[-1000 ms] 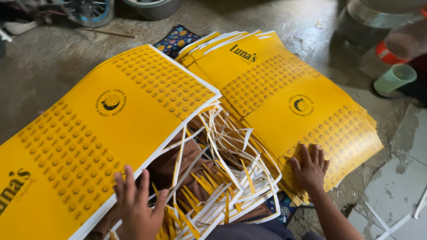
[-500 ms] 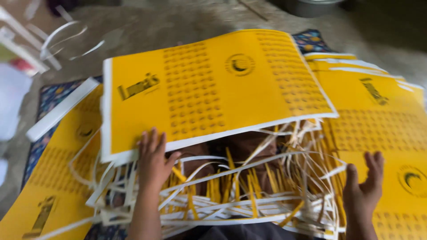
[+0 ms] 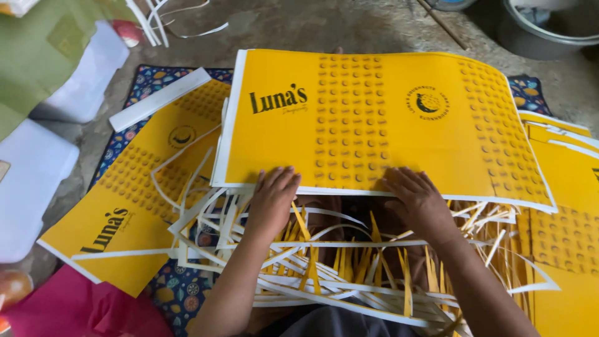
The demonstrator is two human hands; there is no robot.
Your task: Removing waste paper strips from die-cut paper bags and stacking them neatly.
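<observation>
- A patterned mat (image 3: 150,81), dark blue with coloured motifs, lay on the grey concrete floor (image 3: 312,25) and carried most of the material.
- A large yellow printed sheet (image 3: 374,118) with a white border lay across the middle of the scene, its long edge toward the person, resting on top of the trimmings and over the person's lap.
- A second yellow sheet (image 3: 131,206) of the same print lay flat on the mat to the left, partly under the large sheet and the trimmings.
- A stack of further yellow sheets (image 3: 568,206) lay at the right edge, its corners fanned out.
- A tangle of white and yellow paper strips (image 3: 337,262) was heaped between the large sheet's near edge and the person's body.
- A long white offcut (image 3: 159,98) lay on the mat just beyond the left sheet.
- The left hand (image 3: 272,198) was flat and open, fingers together, pressing on the near edge of the large sheet; it gripped nothing.
- The right hand (image 3: 419,201) was likewise open and palm-down on the same edge, further right, fingers slightly spread.
- A metal basin (image 3: 549,31) stood on the floor at the upper right, well apart from the hands.
- A pink cloth (image 3: 75,312) showed at the lower left corner.
</observation>
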